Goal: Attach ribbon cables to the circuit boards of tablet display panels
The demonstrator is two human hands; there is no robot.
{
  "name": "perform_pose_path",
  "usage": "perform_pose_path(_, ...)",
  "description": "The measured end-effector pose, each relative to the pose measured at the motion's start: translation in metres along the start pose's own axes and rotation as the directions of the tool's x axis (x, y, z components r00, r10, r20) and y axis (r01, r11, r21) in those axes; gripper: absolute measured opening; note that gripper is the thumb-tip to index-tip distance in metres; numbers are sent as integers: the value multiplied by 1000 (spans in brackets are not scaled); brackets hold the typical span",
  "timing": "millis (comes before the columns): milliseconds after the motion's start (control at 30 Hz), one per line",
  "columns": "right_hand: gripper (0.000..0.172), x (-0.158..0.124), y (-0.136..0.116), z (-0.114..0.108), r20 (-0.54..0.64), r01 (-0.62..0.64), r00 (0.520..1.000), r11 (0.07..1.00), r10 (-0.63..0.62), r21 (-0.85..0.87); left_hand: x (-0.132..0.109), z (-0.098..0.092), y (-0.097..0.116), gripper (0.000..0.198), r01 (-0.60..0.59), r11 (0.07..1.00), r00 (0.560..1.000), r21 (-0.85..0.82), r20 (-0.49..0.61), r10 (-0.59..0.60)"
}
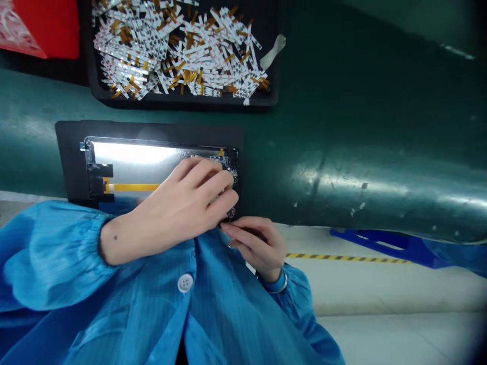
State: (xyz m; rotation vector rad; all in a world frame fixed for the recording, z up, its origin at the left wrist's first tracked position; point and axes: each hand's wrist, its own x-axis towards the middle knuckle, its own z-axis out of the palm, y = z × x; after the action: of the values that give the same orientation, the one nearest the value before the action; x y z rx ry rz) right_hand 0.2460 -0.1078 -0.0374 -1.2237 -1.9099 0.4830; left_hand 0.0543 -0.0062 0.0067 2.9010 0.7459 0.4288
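Observation:
An opened tablet-like device (pixel 152 152) with a shiny silver back lies on a black mat (pixel 72 152). An orange flat ribbon cable (pixel 135 187) runs along it, and a circuit board (pixel 235 175) shows at its right end. My left hand (pixel 190 197) reaches across the device from the left, its fingers curled down over the board; the fingertips are hidden. At the device's near right corner, my right hand (pixel 261 241) has thumb and fingers pinched together. Anything between those fingertips is too small to make out.
Behind the mat stands a black tray (pixel 182 101) heaped with white and orange flex strips (pixel 213 50). A red container (pixel 57 30) is at the far left. The green tabletop (pixel 342 126) has its front edge near my body. A blue plastic object (pixel 395 243) lies beyond that edge.

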Motion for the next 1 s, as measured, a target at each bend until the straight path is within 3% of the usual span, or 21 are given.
perform_pose_path(167, 16, 2, -4, 5, -28, -47, 998, 999, 47, 14, -2, -2, -7, 13, -6, 999, 1000, -45, 1, 6)
perform_pose_path(367, 15, 4, -8, 8, -37, -157, 986, 974, 165, 162, -8, -9, -12, 18, 45, 979, 999, -198, 8, -44)
perform_pose_path(567, 16, 0, -5, 10, -85, -64, 994, 997, 68, 52, -15, -5, -11, 14, 53, 976, 998, -209, -8, -56)
perform_pose_path(767, 39, -6, -2, 12, -111, -44, 993, 998, 49, 45, -17, -2, -12, 17, 51, 980, 999, -193, -4, -53)
perform_pose_path(1000, 27, -18, -1, 16, -77, -133, 988, 991, 132, -2, -19, 0, -12, 17, 58, 974, 998, -218, -5, -60)
